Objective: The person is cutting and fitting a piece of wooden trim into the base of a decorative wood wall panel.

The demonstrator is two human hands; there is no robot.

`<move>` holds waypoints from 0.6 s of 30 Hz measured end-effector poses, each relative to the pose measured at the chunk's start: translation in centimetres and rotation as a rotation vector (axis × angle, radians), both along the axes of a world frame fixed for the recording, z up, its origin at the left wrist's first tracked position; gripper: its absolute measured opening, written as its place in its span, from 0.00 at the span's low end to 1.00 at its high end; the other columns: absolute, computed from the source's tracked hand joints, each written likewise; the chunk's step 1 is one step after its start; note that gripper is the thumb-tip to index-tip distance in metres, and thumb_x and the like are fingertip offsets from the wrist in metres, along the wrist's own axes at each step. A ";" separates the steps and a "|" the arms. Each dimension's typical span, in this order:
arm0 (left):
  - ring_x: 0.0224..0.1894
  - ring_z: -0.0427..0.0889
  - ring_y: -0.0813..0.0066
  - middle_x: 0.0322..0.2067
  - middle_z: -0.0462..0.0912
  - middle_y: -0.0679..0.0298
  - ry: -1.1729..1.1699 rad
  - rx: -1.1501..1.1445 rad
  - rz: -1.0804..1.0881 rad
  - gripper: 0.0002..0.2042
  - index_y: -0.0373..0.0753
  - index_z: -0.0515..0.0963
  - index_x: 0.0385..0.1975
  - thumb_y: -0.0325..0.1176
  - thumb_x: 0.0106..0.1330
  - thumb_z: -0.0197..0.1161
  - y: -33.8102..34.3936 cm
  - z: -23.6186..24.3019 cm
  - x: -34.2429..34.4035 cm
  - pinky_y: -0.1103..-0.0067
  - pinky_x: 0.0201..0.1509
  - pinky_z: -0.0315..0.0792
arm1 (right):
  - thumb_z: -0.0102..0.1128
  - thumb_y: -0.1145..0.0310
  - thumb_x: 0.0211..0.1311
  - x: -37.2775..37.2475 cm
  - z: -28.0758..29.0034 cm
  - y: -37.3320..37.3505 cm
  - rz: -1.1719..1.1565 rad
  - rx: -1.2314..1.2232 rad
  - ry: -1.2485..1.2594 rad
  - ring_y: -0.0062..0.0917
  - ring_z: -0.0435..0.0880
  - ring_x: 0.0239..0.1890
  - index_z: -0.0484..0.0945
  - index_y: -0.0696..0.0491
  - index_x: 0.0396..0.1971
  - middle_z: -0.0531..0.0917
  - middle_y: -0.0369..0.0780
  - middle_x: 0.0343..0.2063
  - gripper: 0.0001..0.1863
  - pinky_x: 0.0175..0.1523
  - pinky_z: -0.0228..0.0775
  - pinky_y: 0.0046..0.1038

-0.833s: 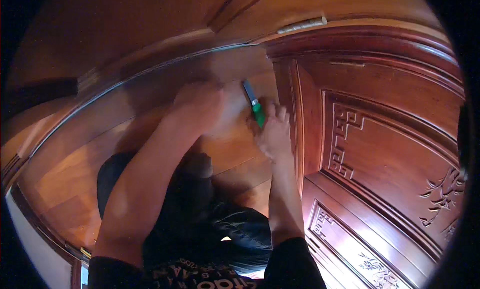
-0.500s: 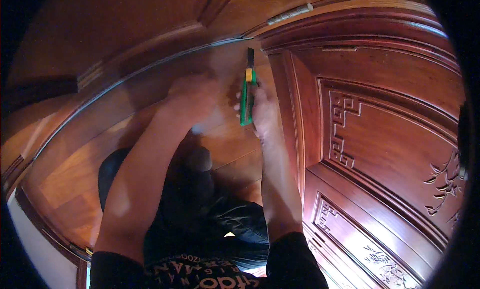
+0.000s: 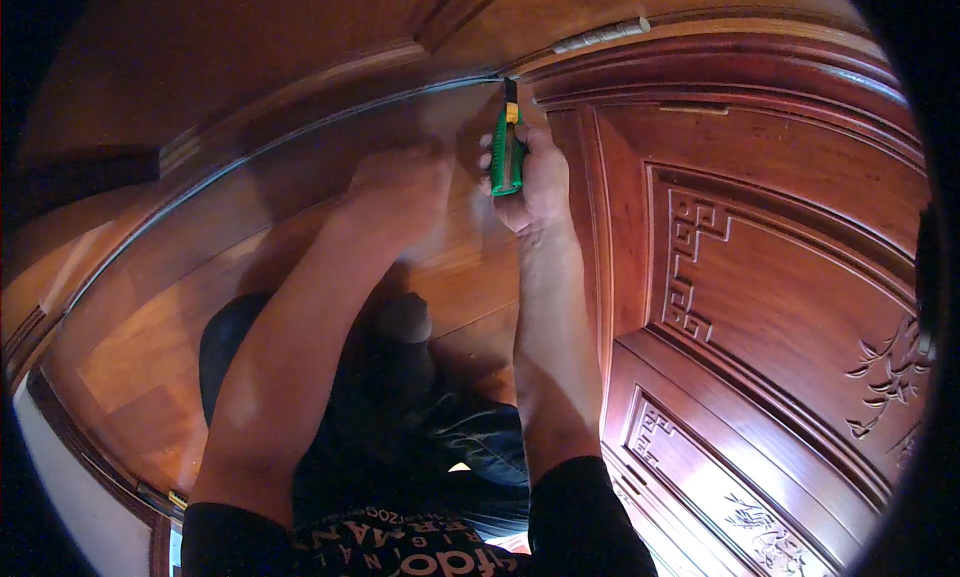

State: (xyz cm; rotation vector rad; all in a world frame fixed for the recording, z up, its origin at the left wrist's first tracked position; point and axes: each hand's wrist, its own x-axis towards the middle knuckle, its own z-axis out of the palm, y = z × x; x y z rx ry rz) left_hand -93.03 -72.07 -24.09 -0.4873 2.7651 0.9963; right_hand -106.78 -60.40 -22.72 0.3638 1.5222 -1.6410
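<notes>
My right hand is closed around a green utility knife with a yellow collar. The knife's dark blade points away from me, its tip at the corner where the wooden panel's lower edge meets the cabinet. To the left, my left hand hovers over the wooden floor near the knife. Motion blurs its fingers, so I cannot make out whether it holds anything. A thin pale line runs along the joint between floor and panel, ending by the blade tip.
Carved reddish wooden cabinet doors stand close along the right. A dark wooden panel rises ahead and to the left. A cylindrical metal hinge sits beyond the knife. My bent knee and foot are below my arms.
My right hand has moved forward with the utility knife, bringing the blade tip up to the corner. The left hand has shifted slightly to the right and remains blurred.
</notes>
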 end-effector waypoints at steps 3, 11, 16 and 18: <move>0.50 0.86 0.45 0.47 0.86 0.46 -0.020 0.004 -0.013 0.15 0.36 0.80 0.51 0.33 0.71 0.53 -0.3 0.3 0.0 0.56 0.55 0.80 | 0.46 0.60 0.75 -0.9 0.1 0.1 0.005 -0.013 -0.047 0.28 0.81 0.27 0.74 0.51 0.50 0.83 0.41 0.34 0.14 0.25 0.71 0.30; 0.47 0.87 0.43 0.45 0.86 0.43 -0.050 0.035 -0.032 0.13 0.35 0.79 0.48 0.32 0.69 0.55 -0.2 0.3 -0.2 0.55 0.54 0.80 | 0.46 0.61 0.75 -1.8 1.7 0.4 0.065 0.002 -0.013 0.26 0.80 0.28 0.72 0.48 0.53 0.82 0.39 0.35 0.13 0.25 0.71 0.28; 0.47 0.87 0.42 0.46 0.86 0.44 0.002 0.034 0.014 0.13 0.34 0.78 0.48 0.32 0.69 0.55 0.0 -0.1 0.1 0.55 0.53 0.81 | 0.46 0.62 0.75 -1.9 1.4 0.5 0.084 -0.059 -0.041 0.26 0.80 0.28 0.72 0.48 0.53 0.82 0.40 0.35 0.12 0.25 0.71 0.27; 0.47 0.87 0.43 0.46 0.86 0.44 -0.021 0.035 0.010 0.13 0.34 0.78 0.49 0.32 0.69 0.55 -0.1 0.1 0.0 0.55 0.53 0.81 | 0.46 0.62 0.75 -1.6 1.3 0.0 0.072 -0.006 -0.024 0.26 0.80 0.28 0.71 0.47 0.52 0.82 0.40 0.35 0.12 0.25 0.71 0.27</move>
